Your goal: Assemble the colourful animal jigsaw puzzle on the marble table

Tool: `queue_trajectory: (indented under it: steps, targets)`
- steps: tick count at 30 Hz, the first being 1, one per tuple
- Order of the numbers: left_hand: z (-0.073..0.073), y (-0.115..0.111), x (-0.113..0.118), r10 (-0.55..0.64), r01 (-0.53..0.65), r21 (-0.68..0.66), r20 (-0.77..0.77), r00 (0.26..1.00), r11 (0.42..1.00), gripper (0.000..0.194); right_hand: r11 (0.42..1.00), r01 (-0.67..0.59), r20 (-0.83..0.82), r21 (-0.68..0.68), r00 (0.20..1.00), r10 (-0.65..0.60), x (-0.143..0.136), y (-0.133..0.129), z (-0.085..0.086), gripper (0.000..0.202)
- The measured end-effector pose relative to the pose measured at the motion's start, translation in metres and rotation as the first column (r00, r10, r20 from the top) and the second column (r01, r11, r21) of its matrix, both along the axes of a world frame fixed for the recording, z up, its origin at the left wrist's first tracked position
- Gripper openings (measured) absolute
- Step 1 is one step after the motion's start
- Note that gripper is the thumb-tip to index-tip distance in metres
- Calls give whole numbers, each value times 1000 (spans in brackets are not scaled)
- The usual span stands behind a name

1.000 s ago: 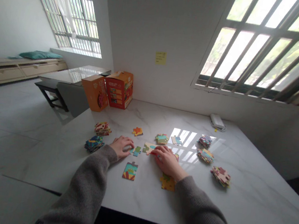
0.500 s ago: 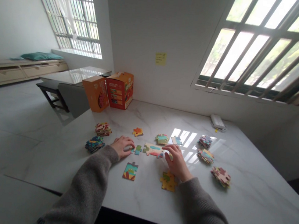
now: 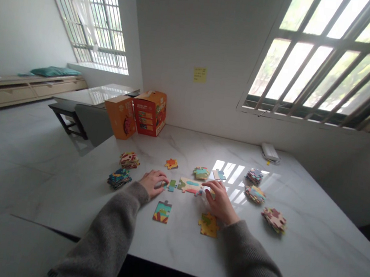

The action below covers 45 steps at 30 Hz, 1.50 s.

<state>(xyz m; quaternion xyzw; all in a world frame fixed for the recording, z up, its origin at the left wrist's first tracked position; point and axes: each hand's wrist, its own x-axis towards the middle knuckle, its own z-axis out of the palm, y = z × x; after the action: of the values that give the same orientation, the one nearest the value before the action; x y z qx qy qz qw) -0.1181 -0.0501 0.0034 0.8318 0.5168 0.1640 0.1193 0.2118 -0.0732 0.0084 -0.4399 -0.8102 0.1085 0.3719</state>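
My left hand (image 3: 154, 183) curves its fingers over the left end of a small green and blue puzzle piece (image 3: 172, 185), which lies flat on the table. A short gap separates it from joined cream puzzle pieces (image 3: 189, 185) with pink and teal shapes. At their right end, my right hand (image 3: 217, 199) has thumb and fingers around a puzzle piece, mostly hidden under the palm. Closer to me lie a teal puzzle piece with a green animal (image 3: 162, 212) and a yellow puzzle piece (image 3: 209, 225).
Puzzle stacks stand left (image 3: 119, 178) and right (image 3: 274, 219) of my hands. Behind them are an orange piece (image 3: 172, 163), a green stack (image 3: 201, 173) and a pale piece (image 3: 219, 175). Orange boxes (image 3: 149, 113) and a white device (image 3: 270, 152) sit at the back.
The camera view has shifted slightly. Both hands stay at nearly the same spots by the puzzle pieces, and the pieces show no clear movement.
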Motion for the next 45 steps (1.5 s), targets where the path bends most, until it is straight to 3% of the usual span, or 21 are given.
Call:
queue_trajectory:
  steps: [3, 6, 9, 12, 17, 19, 22, 25, 28, 31, 35, 38, 45]
  targets:
    - [-3, 1, -3, 22, -22, 24, -11, 1000, 999, 29, 999, 36, -12, 1, 999, -36, 10, 2, 2, 24]
    - [-6, 3, -7, 134, -130, 79, -44, 990, 988, 30, 993, 120, -37, 13, 992, -119, 28, 7, 2, 24]
    - [-9, 7, -11, 219, -209, 132, -71, 973, 969, 33, 974, 225, -41, 17, 974, -224, 50, 17, -4, 25]
    - [-12, 10, -12, 229, -213, 156, -86, 970, 964, 35, 947, 322, 14, 23, 947, -322, 64, 31, -14, 28]
    - [-11, 12, -6, 266, -252, 245, -26, 964, 936, 38, 882, 468, 127, 48, 873, -470, 53, 54, -18, 28]
    - [-9, 11, 1, 251, -253, 300, 47, 967, 920, 35, 911, 408, 173, 57, 895, -412, 38, 59, -12, 26]
    - [-9, 9, 14, 142, -184, 352, 140, 980, 918, 29, 981, 186, 259, 58, 946, -195, 13, 67, -2, 27]
    - [-12, 7, 25, 20, -91, 370, 191, 981, 924, 26, 995, 97, 321, -8, 943, -90, 0, 78, 8, 30]
    - [-15, 7, 30, -32, -61, 387, 230, 973, 920, 24, 972, 193, 362, -135, 923, -133, 10, 91, 12, 33]
    - [-16, 8, 31, -44, -59, 392, 248, 968, 918, 23, 939, 274, 375, -207, 909, -182, 39, 100, 11, 41]
    - [-16, 8, 32, -36, -32, 331, 197, 980, 943, 24, 913, 281, 381, -297, 911, -156, 72, 103, 8, 64]
    - [-15, 7, 32, -33, 0, 256, 126, 991, 967, 26, 890, 299, 348, -345, 921, -174, 81, 104, 7, 71]
    - [-13, 6, 29, 26, -36, 212, 47, 999, 977, 25, 866, 327, 55, -378, 942, -332, 84, 97, 3, 39]
